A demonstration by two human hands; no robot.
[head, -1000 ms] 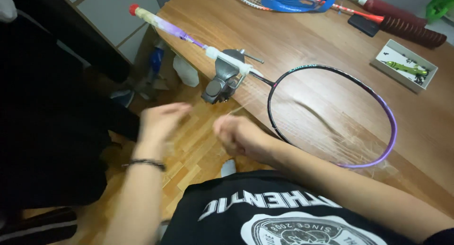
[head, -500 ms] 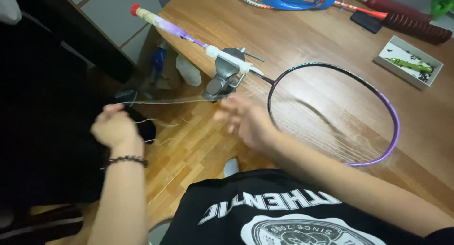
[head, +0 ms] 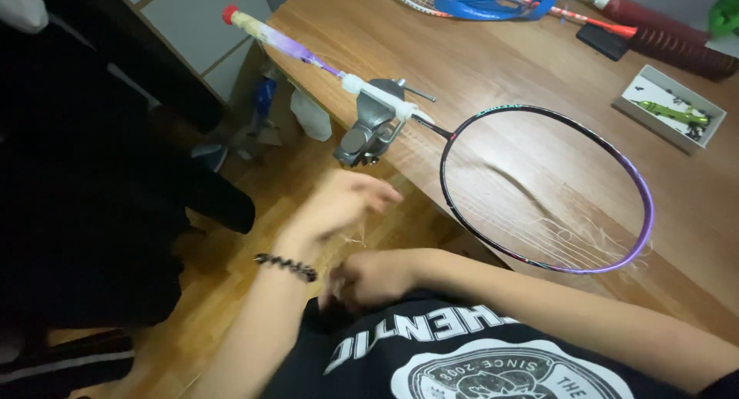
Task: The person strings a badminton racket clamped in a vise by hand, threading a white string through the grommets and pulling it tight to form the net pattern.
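Both hands [head: 339, 203] nearer together, blurred string [head: 356, 237].

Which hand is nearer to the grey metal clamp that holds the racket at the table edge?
The left hand is nearer: it is raised just below the clamp, not touching it. The right hand is lower, a fist close to the person's shirt, farther from the clamp.

Dim warm indoor light, soft glare on tabletop [head: 493, 68], hands motion-blurred
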